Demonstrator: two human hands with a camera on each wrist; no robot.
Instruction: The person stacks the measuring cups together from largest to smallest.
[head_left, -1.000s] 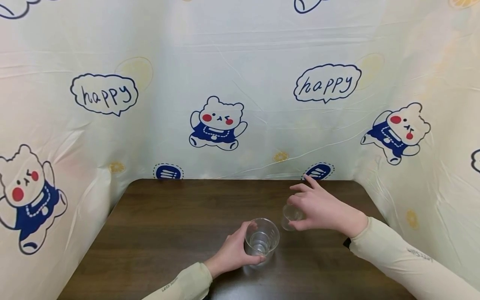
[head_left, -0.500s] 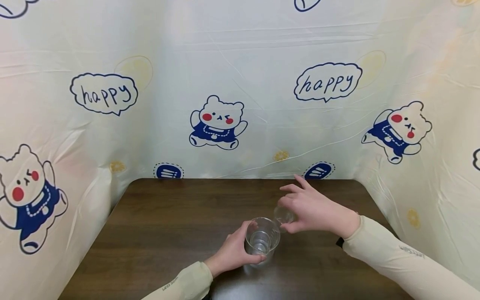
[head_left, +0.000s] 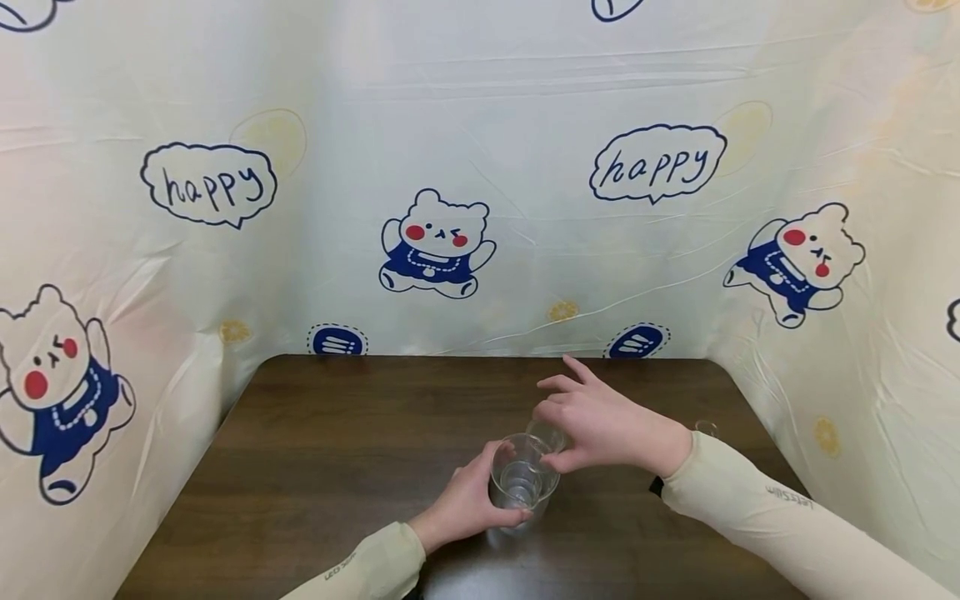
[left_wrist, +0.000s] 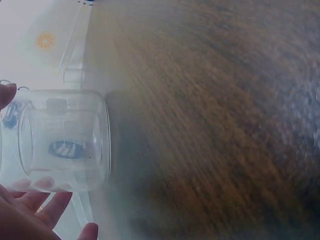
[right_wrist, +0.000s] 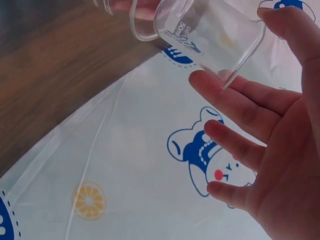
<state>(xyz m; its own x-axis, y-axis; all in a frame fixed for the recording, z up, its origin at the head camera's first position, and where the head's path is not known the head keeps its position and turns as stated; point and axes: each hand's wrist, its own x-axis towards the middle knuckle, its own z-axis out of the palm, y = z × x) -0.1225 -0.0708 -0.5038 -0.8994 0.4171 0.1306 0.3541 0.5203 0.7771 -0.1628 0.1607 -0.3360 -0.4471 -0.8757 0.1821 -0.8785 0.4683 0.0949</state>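
Observation:
My left hand (head_left: 468, 500) grips a large clear glass beaker (left_wrist: 75, 182), upright on the brown table. Inside it shows a narrower clear cylinder (left_wrist: 62, 120), apparently a smaller beaker. Thumb and fingers of my right hand (head_left: 603, 421) pinch a small clear beaker (right_wrist: 212, 35), marked 50 ml, near its wide, flared end. Its other end points toward the large beaker's mouth; the small beaker is tilted at the rim's right back side. Whether the two beakers touch I cannot tell. The other right fingers spread away from the glass.
Behind my right wrist, part of another clear round item (head_left: 706, 428) shows near the table's right edge. The dark wooden table (head_left: 360, 417) is enclosed at the back and sides by a printed cloth (head_left: 525, 250).
My right hand has moved left with the small beaker, from beside the large beaker to its rim. A clear item has come into view behind the right wrist. The left hand stays put.

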